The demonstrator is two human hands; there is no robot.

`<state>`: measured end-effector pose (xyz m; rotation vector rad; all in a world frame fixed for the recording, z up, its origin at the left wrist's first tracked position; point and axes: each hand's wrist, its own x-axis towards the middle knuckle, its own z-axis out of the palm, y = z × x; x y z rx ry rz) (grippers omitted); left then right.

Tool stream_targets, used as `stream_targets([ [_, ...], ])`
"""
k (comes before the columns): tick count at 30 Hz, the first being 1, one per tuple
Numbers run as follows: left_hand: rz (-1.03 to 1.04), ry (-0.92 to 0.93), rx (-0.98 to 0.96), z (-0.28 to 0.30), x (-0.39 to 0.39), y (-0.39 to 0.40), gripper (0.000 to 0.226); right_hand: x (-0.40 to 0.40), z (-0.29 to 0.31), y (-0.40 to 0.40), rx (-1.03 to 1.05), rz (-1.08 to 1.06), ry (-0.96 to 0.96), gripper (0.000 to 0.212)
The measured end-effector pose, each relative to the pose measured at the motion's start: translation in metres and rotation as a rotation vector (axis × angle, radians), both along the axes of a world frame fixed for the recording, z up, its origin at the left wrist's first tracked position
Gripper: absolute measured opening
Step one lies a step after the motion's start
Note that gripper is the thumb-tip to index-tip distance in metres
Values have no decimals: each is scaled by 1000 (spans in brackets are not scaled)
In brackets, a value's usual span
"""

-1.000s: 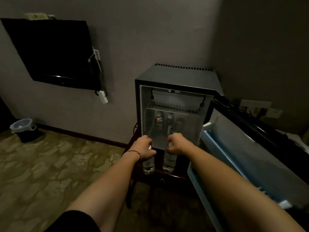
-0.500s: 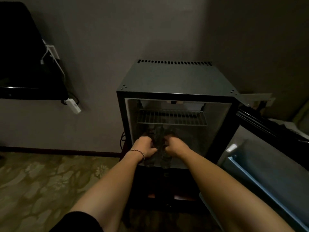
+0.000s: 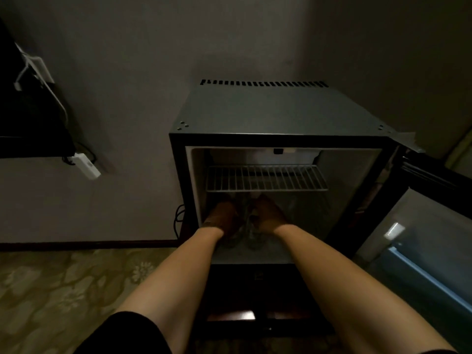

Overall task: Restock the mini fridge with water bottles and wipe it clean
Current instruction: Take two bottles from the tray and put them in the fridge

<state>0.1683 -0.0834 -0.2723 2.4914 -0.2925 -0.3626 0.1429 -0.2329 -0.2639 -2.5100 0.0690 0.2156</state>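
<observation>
Head view: both forearms reach straight forward into the open mini fridge point(image 3: 275, 116), under its wire shelf point(image 3: 265, 178), and each hand holds a water bottle in the lower compartment. The left hand point(image 3: 221, 217) has its grip curled round the neck and shoulder of the left water bottle point(image 3: 234, 238); the right hand point(image 3: 268, 215) has its grip curled the same way round the right water bottle point(image 3: 253, 237). The two bottles stand side by side, close enough that they look nearly touching, near the front edge of the fridge floor point(image 3: 293, 251) and left of its middle. Each bottle's long axis runs roughly upright, so its body hangs straight below the grip that carries it, with the bases at or just above the floor; the dimness hides whether they rest on it. Neither hand is nearer its load than the other, since each sits on top of its own bottle. The relation that matters for the coming move, I judge, is vertical: the wire shelf lies just above the knuckles, so the hands have little room to lift and must let go downward, then draw back toward the front edge. The fridge door point(image 3: 421, 241) stands open at the right.
</observation>
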Motion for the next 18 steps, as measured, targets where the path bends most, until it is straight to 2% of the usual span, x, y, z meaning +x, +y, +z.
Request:
stream_targets([
  [4,20,-26,-14,-7,3,0,42,3,-7,-3,70,-23,-51,41],
  [8,17,-7,8,1,2,-1,43,5,-8,-7,11,-11,-19,52],
  [13,29,-38,33,18,-15,-2,42,-5,5,-7,-39,34,33,53],
  [18,48,34,108,32,-38,-7,54,-19,26,-9,-67,74,107,58],
])
